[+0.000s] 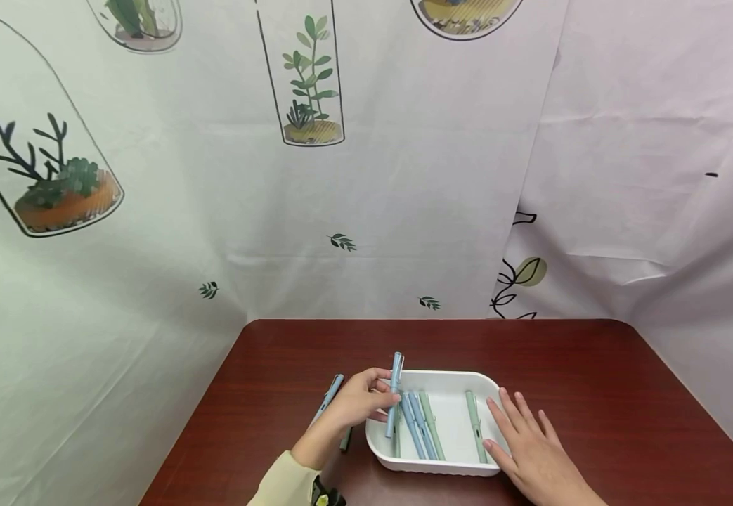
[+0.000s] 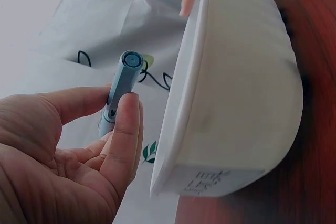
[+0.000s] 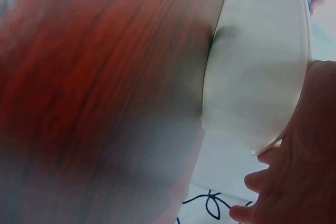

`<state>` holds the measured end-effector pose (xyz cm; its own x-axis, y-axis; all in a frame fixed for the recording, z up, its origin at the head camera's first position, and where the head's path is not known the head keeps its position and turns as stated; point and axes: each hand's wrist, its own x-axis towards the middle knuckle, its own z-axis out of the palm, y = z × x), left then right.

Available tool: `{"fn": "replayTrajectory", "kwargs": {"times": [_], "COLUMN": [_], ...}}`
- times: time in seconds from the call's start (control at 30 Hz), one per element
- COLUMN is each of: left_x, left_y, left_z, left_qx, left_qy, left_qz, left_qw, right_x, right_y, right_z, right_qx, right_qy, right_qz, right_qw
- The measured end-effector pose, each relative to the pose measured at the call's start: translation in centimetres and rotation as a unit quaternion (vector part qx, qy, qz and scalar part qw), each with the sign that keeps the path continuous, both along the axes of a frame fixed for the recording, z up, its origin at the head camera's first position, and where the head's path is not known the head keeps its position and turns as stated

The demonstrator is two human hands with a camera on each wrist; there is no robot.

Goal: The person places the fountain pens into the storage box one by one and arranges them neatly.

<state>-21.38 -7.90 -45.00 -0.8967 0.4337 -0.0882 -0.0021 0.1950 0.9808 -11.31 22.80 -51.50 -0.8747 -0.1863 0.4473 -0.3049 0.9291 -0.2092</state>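
Between thumb and fingers, my left hand (image 1: pixel 358 402) pinches a light blue pen (image 1: pixel 396 372) over the left end of a white tray (image 1: pixel 451 466). The left wrist view shows the round end of this pen (image 2: pixel 124 80) pointing up beside the tray wall (image 2: pixel 236 87). Inside the tray lie two blue pens (image 1: pixel 422 425), a green pen (image 1: pixel 432 425) beside them, and another green pen (image 1: pixel 476 427) farther right. One more green pen is partly hidden behind the held one. My right hand (image 1: pixel 533 446), fingers spread and straight, rests at the tray's right rim.
A blue pen (image 1: pixel 328 397) lies on the dark red table (image 1: pixel 290 351) left of the tray, partly behind my left arm. Close to my left wrist, the end of a green pen (image 1: pixel 346 440) shows. White cloth (image 1: pixel 379 197) printed with plants hangs behind the table.
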Motion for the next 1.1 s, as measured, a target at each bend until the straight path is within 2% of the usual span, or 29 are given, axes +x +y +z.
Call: {"fn": "replayTrajectory", "kwargs": {"times": [0.4,0.7,1.1], "left_x": [0.6,1.1,1.7], "left_y": [2.7,4.2,6.3], "left_z": [-0.6,-1.1,-1.6], "left_qx": [0.006,0.022,0.017], "left_qy": [-0.008,-0.016,-0.019], "left_qz": [-0.009,-0.006,-0.004], "left_qw": [0.9999,0.9996,0.9997], "right_x": [-0.1,0.0,-0.1], "right_y": [0.0,0.0,0.0], "right_z": [0.2,0.3,0.7], "right_qx": [0.009,-0.013,-0.006], "right_qy": [0.0,-0.04,-0.067], "right_qz": [0.0,-0.005,-0.009], "right_qw": [1.0,0.9991,0.9977]}}
